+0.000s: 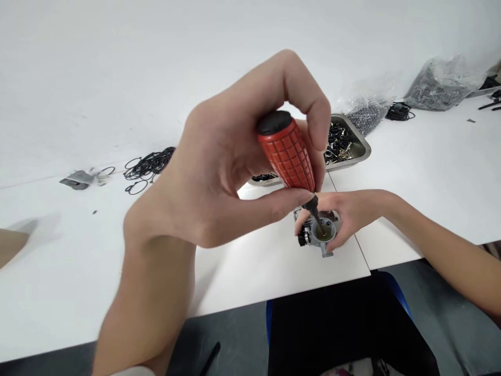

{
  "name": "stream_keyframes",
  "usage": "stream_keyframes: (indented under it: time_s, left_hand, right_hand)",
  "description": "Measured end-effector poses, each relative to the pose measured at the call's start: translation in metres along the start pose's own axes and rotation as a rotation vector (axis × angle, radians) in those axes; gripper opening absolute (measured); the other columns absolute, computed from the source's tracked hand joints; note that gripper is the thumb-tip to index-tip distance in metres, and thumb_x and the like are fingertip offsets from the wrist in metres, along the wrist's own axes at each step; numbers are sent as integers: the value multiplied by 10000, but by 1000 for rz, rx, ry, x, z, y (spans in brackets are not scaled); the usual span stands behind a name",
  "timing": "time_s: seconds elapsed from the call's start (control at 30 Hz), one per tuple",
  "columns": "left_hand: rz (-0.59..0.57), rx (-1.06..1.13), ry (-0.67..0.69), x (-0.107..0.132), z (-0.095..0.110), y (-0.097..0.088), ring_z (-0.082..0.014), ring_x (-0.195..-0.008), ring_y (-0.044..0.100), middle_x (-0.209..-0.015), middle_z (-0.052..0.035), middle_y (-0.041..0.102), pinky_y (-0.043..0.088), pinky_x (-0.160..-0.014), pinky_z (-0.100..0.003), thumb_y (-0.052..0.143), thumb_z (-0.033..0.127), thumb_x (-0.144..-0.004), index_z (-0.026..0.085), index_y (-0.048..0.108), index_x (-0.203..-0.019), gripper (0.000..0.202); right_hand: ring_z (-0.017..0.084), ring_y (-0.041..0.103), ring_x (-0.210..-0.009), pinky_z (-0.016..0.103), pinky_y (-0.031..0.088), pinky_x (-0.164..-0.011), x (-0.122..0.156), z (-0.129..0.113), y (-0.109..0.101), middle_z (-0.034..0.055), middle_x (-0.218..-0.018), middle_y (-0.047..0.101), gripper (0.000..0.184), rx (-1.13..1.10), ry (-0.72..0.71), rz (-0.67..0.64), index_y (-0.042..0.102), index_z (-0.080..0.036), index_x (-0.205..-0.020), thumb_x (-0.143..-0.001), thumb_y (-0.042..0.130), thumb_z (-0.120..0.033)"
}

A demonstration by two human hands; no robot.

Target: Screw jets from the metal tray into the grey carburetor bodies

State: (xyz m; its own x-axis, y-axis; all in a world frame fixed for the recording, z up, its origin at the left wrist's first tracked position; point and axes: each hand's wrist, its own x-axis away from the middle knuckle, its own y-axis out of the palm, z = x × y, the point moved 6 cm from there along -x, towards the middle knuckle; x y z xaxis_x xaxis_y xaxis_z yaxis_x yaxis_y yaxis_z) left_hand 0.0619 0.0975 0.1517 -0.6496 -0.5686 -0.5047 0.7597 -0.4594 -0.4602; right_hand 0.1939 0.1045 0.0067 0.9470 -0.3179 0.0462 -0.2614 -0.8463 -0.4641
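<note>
Large in the middle, my left hand (219, 172) is closed around the red, grid-patterned handle of a screwdriver (287, 154) with a black end cap. The screwdriver tilts down to the right, and its dark shaft points into the round bore of a small metal carburetor (324, 250). My right hand (346, 211) grips the carburetor from behind and the right side, holding it at the white table. Whether the tip touches anything inside the bore I cannot tell. A black knob-like part shows on the carburetor's left side.
Behind my hands stands a metal tray (360, 151) of small black and brass-coloured parts. Black rings (151, 164) lie at left, near a grey plastic bag (78, 179). Clear bags of parts (442, 86) sit at back right. Another person's arm (11, 245) enters from the left edge.
</note>
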Motion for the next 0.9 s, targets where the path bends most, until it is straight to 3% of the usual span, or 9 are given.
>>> stream_keyframes:
  time_s: [0.13, 0.3, 0.43, 0.53, 0.67, 0.73, 0.83, 0.9]
  left_hand:
    - [-5, -116, 25, 0, 17, 9, -203, -721, 713, -839, -8, 645, 555, -510, -307, 695, 115, -793, 221, 644, -954, 199]
    - [-40, -201, 67, -4, 32, 19, -213, -697, 705, -869, -5, 653, 559, -484, -334, 734, 80, -756, 298, 696, -1047, 366]
    - [-13, -46, 25, -14, 31, 21, -266, -681, 706, -685, -11, 604, 547, -483, -389, 717, 320, -844, 288, 710, -1017, 177]
    - [-18, -27, 34, -17, 28, 21, -265, -643, 693, -551, 6, 526, 509, -493, -381, 664, 474, -902, 260, 697, -898, 216]
    - [23, -96, 118, -7, 22, 16, -172, -628, 658, -663, 19, 597, 537, -559, -361, 561, 547, -981, 217, 614, -857, 356]
    - [44, -105, 132, -1, 19, 17, -127, -659, 649, -751, 29, 614, 564, -597, -340, 541, 517, -1005, 215, 591, -900, 324]
    - [113, -116, 152, 3, 17, 16, -85, -771, 673, -928, 25, 585, 573, -567, -269, 495, 393, -1040, 238, 595, -1064, 186]
    - [88, -85, 168, 1, 18, 17, -73, -843, 697, -992, 21, 577, 584, -558, -237, 416, 349, -1065, 261, 590, -1206, 240]
  right_hand:
    - [235, 612, -1211, 359, 507, -1065, -1, 2, 2, 73, -1233, 643, 544, -32, 31, -16, 694, -238, -1292, -792, 849, -386]
    - [254, 580, -1298, 364, 485, -1120, 0, 0, -1, 68, -1358, 608, 550, -45, 32, 32, 713, -253, -1266, -758, 872, -390]
    - [257, 527, -1373, 338, 468, -1139, 6, -3, -10, 65, -1455, 565, 667, -104, 48, -6, 662, -245, -1343, -748, 877, -457]
    - [254, 526, -1372, 348, 470, -1127, 11, -5, -19, 89, -1431, 596, 696, -194, 57, 13, 594, -204, -1411, -825, 808, -513]
    - [243, 591, -1281, 349, 510, -1068, 10, -6, -22, 126, -1376, 630, 628, -259, 10, 81, 569, -149, -1407, -901, 738, -481]
    - [230, 626, -1211, 335, 529, -1035, 6, -4, -17, 121, -1324, 657, 603, -244, 26, 79, 576, -148, -1390, -891, 756, -434]
    - [216, 648, -1151, 323, 543, -1007, 0, 0, -12, 105, -1288, 673, 537, -228, 35, 102, 607, -161, -1348, -872, 767, -353]
    - [209, 653, -1143, 328, 551, -997, -1, 1, -10, 110, -1305, 665, 489, -246, 23, 132, 619, -159, -1333, -880, 743, -296]
